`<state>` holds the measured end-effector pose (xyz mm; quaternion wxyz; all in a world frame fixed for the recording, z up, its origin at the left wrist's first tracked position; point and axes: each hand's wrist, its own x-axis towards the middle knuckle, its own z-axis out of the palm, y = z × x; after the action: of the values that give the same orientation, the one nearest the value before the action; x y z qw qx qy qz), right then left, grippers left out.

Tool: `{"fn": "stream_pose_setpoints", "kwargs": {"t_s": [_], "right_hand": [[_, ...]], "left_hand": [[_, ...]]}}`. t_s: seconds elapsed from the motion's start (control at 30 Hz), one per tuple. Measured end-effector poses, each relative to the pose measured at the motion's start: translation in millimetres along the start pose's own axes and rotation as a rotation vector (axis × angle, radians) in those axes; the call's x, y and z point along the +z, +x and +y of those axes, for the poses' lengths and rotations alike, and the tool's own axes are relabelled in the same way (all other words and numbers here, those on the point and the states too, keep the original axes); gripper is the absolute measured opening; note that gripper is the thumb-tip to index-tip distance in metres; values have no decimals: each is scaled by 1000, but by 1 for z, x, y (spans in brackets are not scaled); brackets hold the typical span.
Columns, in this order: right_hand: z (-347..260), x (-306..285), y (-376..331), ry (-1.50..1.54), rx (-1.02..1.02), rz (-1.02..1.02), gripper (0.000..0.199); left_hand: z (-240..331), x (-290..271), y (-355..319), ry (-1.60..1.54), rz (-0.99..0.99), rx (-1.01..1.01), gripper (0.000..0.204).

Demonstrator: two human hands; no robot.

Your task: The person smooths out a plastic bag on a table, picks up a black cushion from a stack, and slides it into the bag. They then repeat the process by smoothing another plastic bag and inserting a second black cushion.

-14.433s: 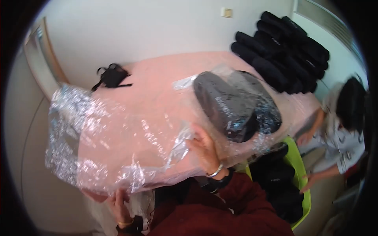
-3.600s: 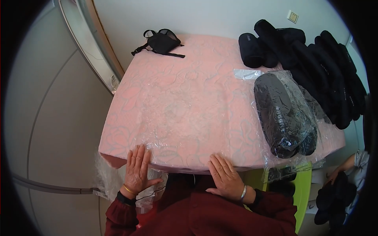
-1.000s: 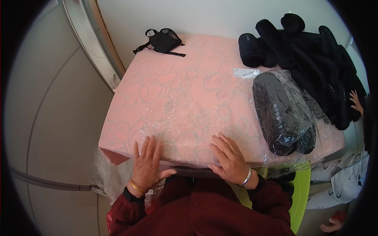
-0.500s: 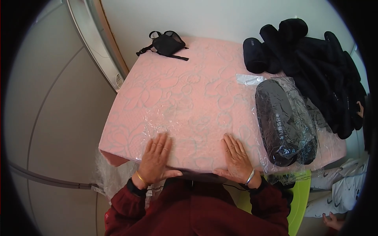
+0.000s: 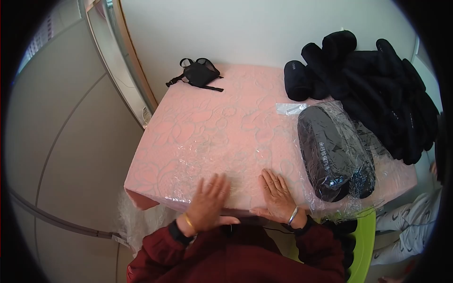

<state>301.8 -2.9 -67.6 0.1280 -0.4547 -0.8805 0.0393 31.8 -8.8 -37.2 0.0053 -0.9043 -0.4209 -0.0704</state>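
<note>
A clear plastic bag (image 5: 203,153) lies spread flat at the near side of a pink patterned cloth (image 5: 179,118) that covers the table. My left hand (image 5: 207,205) is over its near edge, fingers stretched out and a little blurred by motion. To its right, my right hand (image 5: 277,195) rests flat on the near edge of the table, fingers extended and thumb pointing inward. Neither hand grips anything. Close beyond my right hand lie dark padded rolls (image 5: 325,151) wrapped in clear, crinkled plastic.
Several black padded rolls (image 5: 373,80) are piled at the back right. A black mesh pouch with straps (image 5: 200,73) sits at the back left, and a small clear packet (image 5: 291,109) near the pile. A green tub-like rim (image 5: 367,240) and a person's patterned trousers (image 5: 406,231) are lower right.
My left hand has slid right, nearer to my right hand, and is still blurred. My right hand has shifted slightly left and down. The whole view has tilted a little.
</note>
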Motion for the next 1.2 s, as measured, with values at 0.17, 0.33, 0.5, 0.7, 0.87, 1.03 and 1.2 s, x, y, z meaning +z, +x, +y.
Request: {"fn": "stream_pose_setpoints", "kwargs": {"t_s": [0.17, 0.33, 0.5, 0.7, 0.87, 1.03, 1.2], "right_hand": [[-1, -1, -3, 18, -12, 26, 105], [-1, -7, -3, 14, -12, 11, 105], [2, -7, -5, 13, -7, 11, 105], [1, -7, -7, 11, -30, 14, 104], [3, -5, -8, 125, 23, 108, 101], [0, -3, -5, 204, 112, 194, 100], [-29, -2, 26, 27, -10, 129, 101]], "left_hand": [[20, 26, 24, -94, 57, 128, 114], [-54, 17, -9, 8, 27, -66, 113], [-101, 8, -56, 32, 9, -212, 111], [-141, -3, -75, -247, -20, -213, 103], [-125, -41, -40, -508, -149, -403, 86], [-107, -34, -31, -386, -1, -494, 84], [-44, -15, 20, 0, -5, -13, 93]]}}
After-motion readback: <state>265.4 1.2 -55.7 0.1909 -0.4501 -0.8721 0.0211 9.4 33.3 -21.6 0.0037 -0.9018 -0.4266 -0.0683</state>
